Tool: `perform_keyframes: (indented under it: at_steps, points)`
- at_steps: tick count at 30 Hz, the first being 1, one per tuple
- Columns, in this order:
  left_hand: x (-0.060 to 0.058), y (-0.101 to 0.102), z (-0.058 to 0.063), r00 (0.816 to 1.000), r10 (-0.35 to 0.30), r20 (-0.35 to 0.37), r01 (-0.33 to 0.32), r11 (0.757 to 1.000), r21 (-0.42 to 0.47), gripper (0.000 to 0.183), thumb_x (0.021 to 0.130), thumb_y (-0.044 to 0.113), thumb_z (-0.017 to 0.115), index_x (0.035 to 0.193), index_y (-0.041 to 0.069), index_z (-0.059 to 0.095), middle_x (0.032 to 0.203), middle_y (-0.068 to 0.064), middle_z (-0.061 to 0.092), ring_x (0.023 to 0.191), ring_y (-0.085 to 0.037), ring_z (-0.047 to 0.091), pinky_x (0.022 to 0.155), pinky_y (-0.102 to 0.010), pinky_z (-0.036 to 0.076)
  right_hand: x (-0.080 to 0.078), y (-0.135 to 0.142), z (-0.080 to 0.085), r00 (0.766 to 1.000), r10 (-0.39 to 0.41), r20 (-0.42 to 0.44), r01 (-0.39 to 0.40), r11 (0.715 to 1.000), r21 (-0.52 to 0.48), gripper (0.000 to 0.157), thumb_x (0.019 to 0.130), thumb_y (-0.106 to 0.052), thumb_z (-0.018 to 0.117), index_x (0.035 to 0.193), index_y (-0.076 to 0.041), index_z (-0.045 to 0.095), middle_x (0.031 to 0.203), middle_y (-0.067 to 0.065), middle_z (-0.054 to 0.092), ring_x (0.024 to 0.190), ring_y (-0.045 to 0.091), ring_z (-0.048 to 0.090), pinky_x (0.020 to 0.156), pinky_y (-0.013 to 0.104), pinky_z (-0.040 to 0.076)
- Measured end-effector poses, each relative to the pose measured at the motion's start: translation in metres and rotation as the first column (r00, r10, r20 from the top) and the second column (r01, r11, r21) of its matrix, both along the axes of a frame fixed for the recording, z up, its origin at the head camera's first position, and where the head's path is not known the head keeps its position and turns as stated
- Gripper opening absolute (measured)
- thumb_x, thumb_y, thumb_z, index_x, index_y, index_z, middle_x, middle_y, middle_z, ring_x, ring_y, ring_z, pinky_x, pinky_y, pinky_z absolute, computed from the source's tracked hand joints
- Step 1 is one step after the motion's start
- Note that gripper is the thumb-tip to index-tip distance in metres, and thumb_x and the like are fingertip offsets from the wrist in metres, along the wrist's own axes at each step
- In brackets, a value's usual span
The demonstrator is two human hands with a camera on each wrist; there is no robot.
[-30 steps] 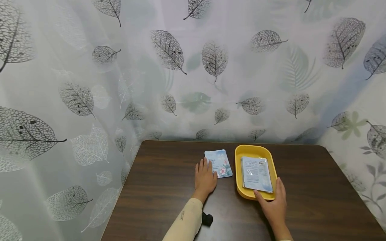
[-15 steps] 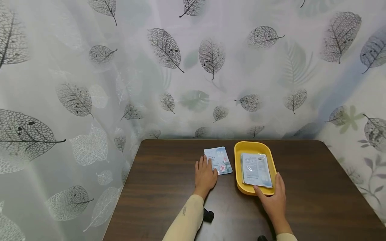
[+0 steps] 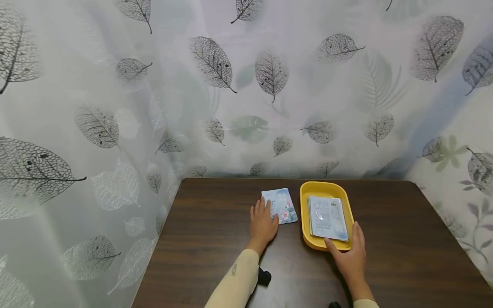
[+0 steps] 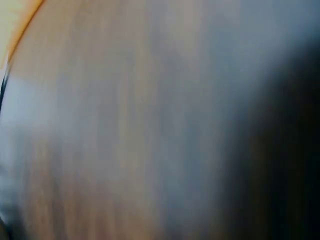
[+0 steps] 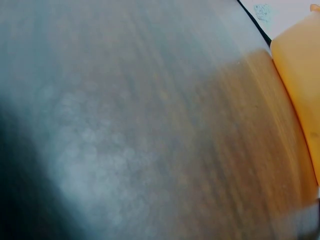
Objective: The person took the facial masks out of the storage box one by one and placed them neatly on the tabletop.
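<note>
A flat pale blue packet (image 3: 282,207) printed with pink flowers lies on the dark wooden table. My left hand (image 3: 263,224) rests palm down at its left edge, fingers straight, fingertips touching or slightly over the packet. To the right stands a yellow tray (image 3: 304,205) holding a stack of similar packets (image 3: 328,217), their printed text side and barcode upward. My right hand (image 3: 352,256) is at the tray's near right corner. Its thumb touches the front rim and its rather straight fingers lie along the right side. In the right wrist view, the tray's wall (image 5: 300,85) shows at the right edge.
Behind the table (image 3: 208,231) hangs a pale curtain (image 3: 246,102) with a leaf print. A black device (image 3: 264,277) is by the left wrist, and another dark piece (image 3: 335,304) by the right. The left wrist view is mostly blurred table surface.
</note>
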State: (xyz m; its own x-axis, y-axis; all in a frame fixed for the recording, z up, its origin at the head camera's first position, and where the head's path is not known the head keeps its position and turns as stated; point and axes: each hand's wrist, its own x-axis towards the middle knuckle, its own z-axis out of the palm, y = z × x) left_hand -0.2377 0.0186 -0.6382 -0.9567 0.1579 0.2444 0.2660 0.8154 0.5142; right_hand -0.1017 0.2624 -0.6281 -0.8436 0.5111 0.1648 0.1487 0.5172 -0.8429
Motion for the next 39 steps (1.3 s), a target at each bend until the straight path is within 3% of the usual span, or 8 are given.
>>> perform_keyframes:
  at_steps: [2,5,10,14,20,26,35,39]
  points:
    - [0.004,0.007,0.015,1.000,-0.025,-0.018,0.027,0.986,0.164,0.056,0.100,0.026,0.056,0.150,0.003,0.048,0.164,-0.019,0.035,0.151,-0.040,0.033,0.121,-0.062,0.026,0.001,-0.001,0.000,1.000,-0.008,0.010,0.008,1.000,-0.003,0.113,0.078,-0.033,0.086,0.165,-0.012,0.017,0.169,0.018,0.020,0.154,0.042,0.023,0.123,0.063,0.021]
    - [0.008,0.024,0.046,0.994,-0.103,-0.018,0.103,0.927,0.360,0.056,0.101,0.022,0.055,0.153,0.003,0.044,0.166,-0.015,0.031,0.153,-0.037,0.031,0.122,-0.058,0.030,0.002,-0.003,0.001,1.000,-0.015,0.014,0.015,1.000,-0.007,0.113,0.078,-0.034,0.086,0.165,-0.013,0.016,0.169,0.018,0.020,0.154,0.043,0.023,0.123,0.063,0.021]
    - [0.016,0.064,0.097,0.964,-0.262,0.050,0.212,0.868,0.449,0.056,0.102,0.028,0.053,0.155,0.017,0.043,0.167,0.000,0.031,0.153,-0.023,0.033,0.122,-0.047,0.036,0.001,-0.003,0.000,1.000,-0.003,0.016,0.003,1.000,-0.002,0.113,0.079,-0.036,0.086,0.165,-0.012,0.016,0.169,0.020,0.020,0.154,0.045,0.023,0.122,0.065,0.021]
    - [0.026,0.098,0.113,0.923,-0.335,0.188,0.204,0.843,0.498,0.057,0.100,0.034,0.058,0.154,0.026,0.044,0.165,0.002,0.035,0.151,-0.019,0.036,0.122,-0.044,0.036,0.001,0.000,0.000,1.000,-0.006,0.004,0.006,1.000,0.001,0.113,0.078,-0.033,0.086,0.164,-0.010,0.018,0.168,0.021,0.021,0.153,0.046,0.023,0.121,0.067,0.021]
    - [0.038,0.130,0.099,0.868,-0.320,0.379,0.053,0.820,0.570,0.066,0.093,0.032,0.069,0.153,0.031,0.043,0.161,0.005,0.041,0.149,-0.017,0.039,0.121,-0.044,0.037,0.001,-0.001,0.000,1.000,0.001,-0.027,0.000,1.000,0.006,0.110,0.078,-0.030,0.086,0.163,-0.008,0.021,0.167,0.022,0.023,0.152,0.048,0.026,0.121,0.068,0.021]
    - [0.044,0.137,0.076,0.840,-0.255,0.479,-0.008,0.877,0.480,0.071,0.088,0.024,0.074,0.151,0.032,0.042,0.167,-0.006,0.031,0.153,-0.023,0.033,0.121,-0.047,0.036,0.002,-0.003,-0.003,0.999,-0.016,-0.048,0.016,1.000,0.005,0.110,0.076,-0.028,0.088,0.163,-0.006,0.022,0.167,0.022,0.025,0.152,0.047,0.026,0.121,0.067,0.022]
    - [0.039,0.137,0.070,0.831,-0.248,0.498,-0.004,0.893,0.451,0.065,0.091,0.026,0.070,0.151,0.025,0.045,0.164,-0.014,0.035,0.141,-0.021,0.047,0.116,-0.043,0.042,0.001,-0.002,-0.004,0.999,-0.019,-0.044,0.020,1.000,0.012,0.111,0.076,-0.030,0.088,0.163,-0.008,0.022,0.167,0.021,0.025,0.152,0.046,0.027,0.120,0.067,0.023]
    - [0.039,0.137,0.069,0.843,-0.261,0.471,0.021,0.890,0.455,0.059,0.091,0.024,0.070,0.148,0.024,0.051,0.158,-0.008,0.044,0.132,-0.016,0.052,0.114,-0.039,0.044,0.002,-0.003,-0.004,0.999,-0.021,-0.046,0.022,1.000,0.014,0.111,0.076,-0.029,0.088,0.163,-0.007,0.022,0.167,0.021,0.025,0.151,0.047,0.027,0.120,0.067,0.023]
